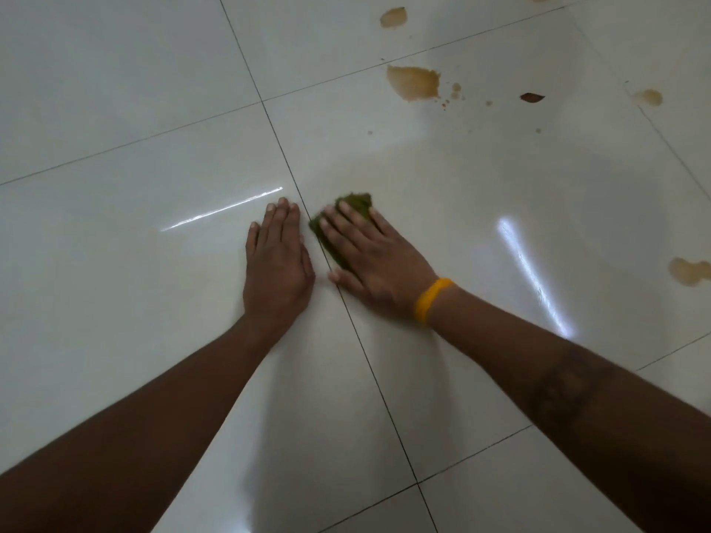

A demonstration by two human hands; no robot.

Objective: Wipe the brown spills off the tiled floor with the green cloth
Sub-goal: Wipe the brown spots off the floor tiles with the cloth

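While the right hand [375, 259] presses the small folded green cloth [356, 203] flat under straight fingers [346, 221], the nearest large brown spill [415, 81] lies well ahead of those fingertips, slightly rightward. The left hand [277, 263] rests open on the glossy white tiled floor [134, 128], grasping nothing. Cloth appears crumpled, olive, its long axis diagonal.
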